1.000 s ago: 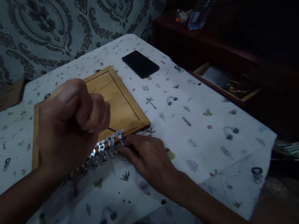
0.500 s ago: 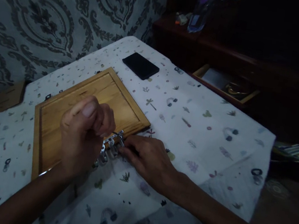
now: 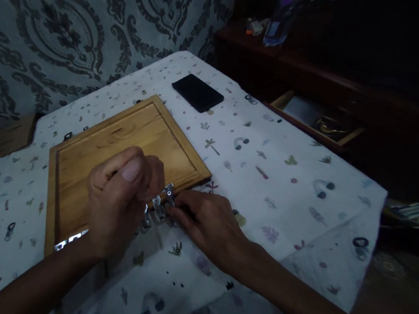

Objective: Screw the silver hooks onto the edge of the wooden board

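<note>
My left hand (image 3: 123, 193) is closed in a fist above the near edge of a wooden board (image 3: 126, 127). What it grips, if anything, is hidden inside the fingers. A shiny metal strip (image 3: 71, 239) with several hook-like metal pieces (image 3: 158, 206) runs along that edge; my left hand and wrist cover its middle. To the right, my right hand (image 3: 207, 221) is closed, thumb and fingers pinching the endmost metal hook (image 3: 169, 197) beside the board's near right corner.
A black phone (image 3: 197, 93) lies beyond the board on the patterned white tablecloth (image 3: 264, 214). Past the table are an open drawer (image 3: 316, 118) and a dark red cabinet (image 3: 243, 50) with a clear bottle (image 3: 277, 29) on it. A patterned wall stands at the left.
My left fist has shifted slightly right and down, and more of the metal strip shows beside its wrist. A thin dark rod seen earlier by the fist is now hidden. My right hand stays put.
</note>
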The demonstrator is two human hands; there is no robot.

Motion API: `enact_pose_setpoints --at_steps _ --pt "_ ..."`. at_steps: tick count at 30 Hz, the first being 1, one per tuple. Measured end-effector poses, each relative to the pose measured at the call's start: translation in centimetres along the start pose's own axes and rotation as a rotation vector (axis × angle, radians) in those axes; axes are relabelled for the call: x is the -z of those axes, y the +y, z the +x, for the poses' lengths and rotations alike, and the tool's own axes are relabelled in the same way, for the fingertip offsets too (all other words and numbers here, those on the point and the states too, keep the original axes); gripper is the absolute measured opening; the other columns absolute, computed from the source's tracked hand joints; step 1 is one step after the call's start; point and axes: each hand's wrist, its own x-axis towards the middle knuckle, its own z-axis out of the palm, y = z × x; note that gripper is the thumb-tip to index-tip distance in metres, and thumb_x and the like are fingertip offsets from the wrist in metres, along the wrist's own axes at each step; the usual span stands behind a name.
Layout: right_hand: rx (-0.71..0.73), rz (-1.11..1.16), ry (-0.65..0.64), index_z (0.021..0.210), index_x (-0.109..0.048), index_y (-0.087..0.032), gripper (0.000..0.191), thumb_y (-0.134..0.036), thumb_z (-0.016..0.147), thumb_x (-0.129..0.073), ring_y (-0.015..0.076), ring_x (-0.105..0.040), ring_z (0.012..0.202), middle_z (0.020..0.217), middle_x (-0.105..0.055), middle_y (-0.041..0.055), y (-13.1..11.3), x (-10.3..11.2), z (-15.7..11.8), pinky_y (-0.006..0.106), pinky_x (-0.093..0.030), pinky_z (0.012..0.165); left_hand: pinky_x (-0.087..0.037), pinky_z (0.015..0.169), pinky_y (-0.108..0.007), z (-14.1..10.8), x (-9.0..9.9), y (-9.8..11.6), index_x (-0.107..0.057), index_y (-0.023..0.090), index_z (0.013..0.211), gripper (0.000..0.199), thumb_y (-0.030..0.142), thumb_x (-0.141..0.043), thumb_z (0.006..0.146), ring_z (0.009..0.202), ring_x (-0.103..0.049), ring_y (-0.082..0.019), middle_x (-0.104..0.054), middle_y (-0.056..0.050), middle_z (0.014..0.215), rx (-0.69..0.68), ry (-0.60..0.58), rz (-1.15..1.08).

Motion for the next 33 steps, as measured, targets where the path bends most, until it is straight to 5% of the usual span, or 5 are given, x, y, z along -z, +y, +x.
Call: enact_pose_setpoints --at_steps 7,15,21,25,33 --pt "0.015 -0.004 0.015 0.074 -0.064 -0.016 0.018 -0.023 0.089 -0.059 0.0125 -0.055 0.057 0.063 -0.064 -0.0002 0.1 0.0 -0.1 0.024 -0.033 0.056 -0.025 0.048 -0.029 -0.6 0.7 0.1 -0.035 0.018 0.054 0.044 0.035 -0.056 0.089 0.047 -0.031 -0.01 -0.026 0.002 0.05 0.032 -0.154 0.002" --pt "-0.006 -0.04 -0.01 0.079 -0.066 -0.016 0.017 -0.027 0.091 -0.061 0.0148 -0.062 0.063 0.072 -0.07 0.0019 -0.1 0.0 0.0 0.024 -0.037 0.059 -0.025 0.045 -0.025 1.2 0.4 0.3 -0.034 0.017 0.052 0.042 0.027 -0.055 0.087 0.044 -0.027 -0.008 -0.026 0.004 0.046 0.091 0.023 -0.078" --pt "-0.017 -0.032 -0.028 0.077 -0.066 -0.017 0.016 -0.023 0.09 -0.061 0.0143 -0.063 0.062 0.07 -0.071 0.0015 -0.4 0.4 0.1 0.023 -0.037 0.058 -0.027 0.044 -0.024 1.0 0.1 0.2 -0.033 0.017 0.05 0.043 0.026 -0.058 0.084 0.043 -0.032 -0.008 -0.031 0.003 0.045 0.041 -0.047 -0.011" --pt "-0.029 -0.038 -0.028 0.078 -0.066 -0.016 0.013 -0.021 0.089 -0.062 0.0153 -0.064 0.065 0.072 -0.071 0.0018 -0.4 0.3 0.2 0.024 -0.038 0.06 -0.022 0.041 -0.023 1.3 -0.2 0.0 -0.026 0.016 0.049 0.048 0.028 -0.062 0.079 0.04 -0.025 -0.006 -0.02 0.005 0.043 0.079 -0.03 -0.08" --pt "0.016 -0.047 -0.003 0.077 -0.065 -0.015 0.017 -0.024 0.09 -0.061 0.016 -0.063 0.063 0.07 -0.07 0.0028 0.0 0.1 0.0 0.025 -0.037 0.058 -0.016 0.036 -0.021 3.4 -0.2 0.3 -0.019 0.016 0.047 0.053 0.025 -0.063 0.075 0.035 -0.016 -0.003 -0.01 0.006 0.043 0.282 -0.262 -0.148"
